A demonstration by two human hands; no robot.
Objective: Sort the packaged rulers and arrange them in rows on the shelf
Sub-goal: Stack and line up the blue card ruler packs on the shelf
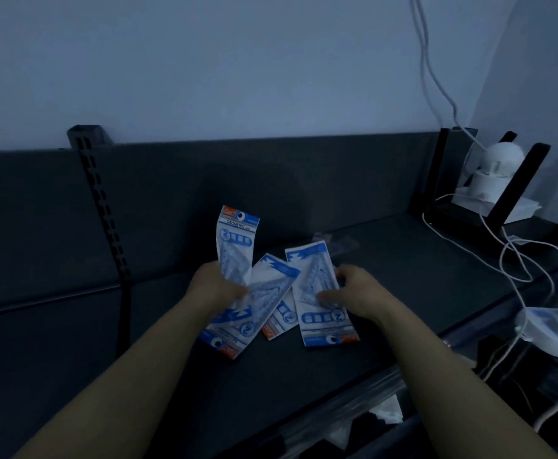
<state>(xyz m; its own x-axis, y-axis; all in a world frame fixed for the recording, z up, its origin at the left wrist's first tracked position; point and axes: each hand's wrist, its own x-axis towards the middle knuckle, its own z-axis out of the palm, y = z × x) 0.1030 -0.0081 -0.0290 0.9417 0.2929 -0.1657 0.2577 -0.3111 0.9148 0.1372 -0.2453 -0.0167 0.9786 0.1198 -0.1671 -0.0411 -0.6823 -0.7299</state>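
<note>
- Currently your left hand [216,286] is clenched on the lower end of the raised packet [236,240]. Its long axis stands nearly upright, header end on top.
- Your right hand [357,289] pinches the right packet [320,313] at its right edge, thumb on its face. That packet lies flat on the shelf [403,276].
- The middle packet [272,283] and near-left packet [229,332] lie flat between your hands, overlapping in a loose fan.
- Key relation: all three flat packets run front to back with headers toward you, while the raised one's header points away.
- My read: turn the raised packet end for end before laying it down, or the row won't match.
- The left hand sits right over the fan's left side, so the free slot looks nearer that hand.
</note>
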